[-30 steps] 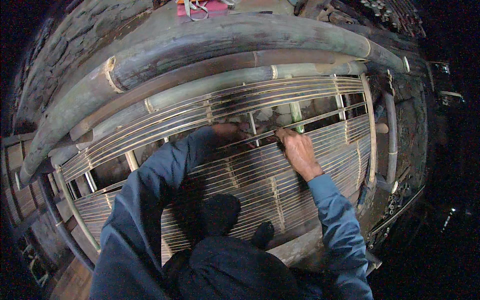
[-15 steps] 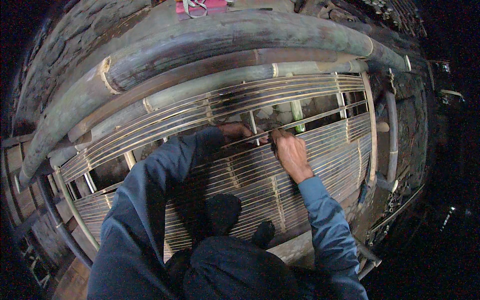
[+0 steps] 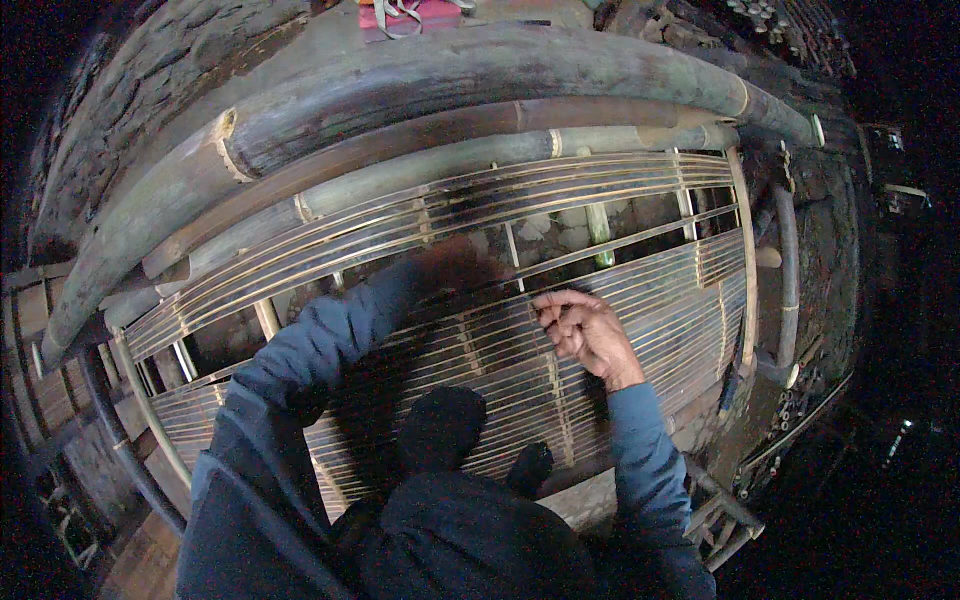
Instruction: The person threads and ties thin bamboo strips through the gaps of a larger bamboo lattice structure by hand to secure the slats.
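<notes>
A bamboo slat panel (image 3: 640,300) lies beneath me, its thin strips running side to side over a few crosspieces. My right hand (image 3: 592,335) is above the strips at the middle, fingers curled and thumb and index drawn together. Whatever they may pinch is too small to make out. My left hand (image 3: 462,266) is smeared by motion and dark, over the gap in the panel, left of a pale upright crosspiece (image 3: 514,250). A lone bamboo strip (image 3: 655,233) crosses the gap to the right, between the far strips and the near ones.
Thick bamboo poles (image 3: 480,85) lie along the panel's far side. A light side rail (image 3: 741,260) bounds it on the right, with a bamboo post (image 3: 787,280) beyond. My dark-covered feet (image 3: 445,425) are on the strips. A pink bag (image 3: 410,18) sits past the poles.
My right hand has come off the lone strip, toward me and slightly right. My left hand has drawn left, away from it, and is now blurred.
</notes>
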The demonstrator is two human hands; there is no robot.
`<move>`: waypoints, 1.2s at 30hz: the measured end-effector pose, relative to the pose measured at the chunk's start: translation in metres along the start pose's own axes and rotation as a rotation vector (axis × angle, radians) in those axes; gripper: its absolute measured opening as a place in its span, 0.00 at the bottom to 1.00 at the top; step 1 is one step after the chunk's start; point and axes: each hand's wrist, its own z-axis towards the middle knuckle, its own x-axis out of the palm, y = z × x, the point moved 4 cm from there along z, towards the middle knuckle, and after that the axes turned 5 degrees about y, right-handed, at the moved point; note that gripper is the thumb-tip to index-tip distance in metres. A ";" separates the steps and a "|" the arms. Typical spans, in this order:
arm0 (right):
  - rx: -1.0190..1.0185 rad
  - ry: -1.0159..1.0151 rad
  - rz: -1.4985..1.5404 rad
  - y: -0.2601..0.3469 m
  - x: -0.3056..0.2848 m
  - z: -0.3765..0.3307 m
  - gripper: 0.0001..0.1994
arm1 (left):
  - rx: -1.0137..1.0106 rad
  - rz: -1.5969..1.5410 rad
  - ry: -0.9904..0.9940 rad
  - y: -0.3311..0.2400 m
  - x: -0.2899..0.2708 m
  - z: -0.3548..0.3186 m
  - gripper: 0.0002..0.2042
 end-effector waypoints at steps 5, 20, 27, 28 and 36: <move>-0.111 -0.032 0.078 -0.026 0.021 0.008 0.22 | 0.242 -0.061 0.190 0.024 -0.013 0.022 0.21; -0.419 -0.274 -0.321 -0.055 0.044 0.055 0.05 | 0.253 -0.119 0.080 0.009 -0.006 -0.015 0.27; -0.380 -0.407 0.052 -0.043 0.038 0.030 0.03 | 0.086 0.127 -0.112 -0.011 0.012 -0.023 0.24; -0.387 -0.407 0.085 -0.037 0.030 0.022 0.03 | 0.191 0.263 -0.145 -0.009 0.011 -0.022 0.26; -0.147 -0.326 -0.688 0.043 -0.136 -0.168 0.09 | 0.298 0.992 -0.437 0.002 0.041 -0.010 0.30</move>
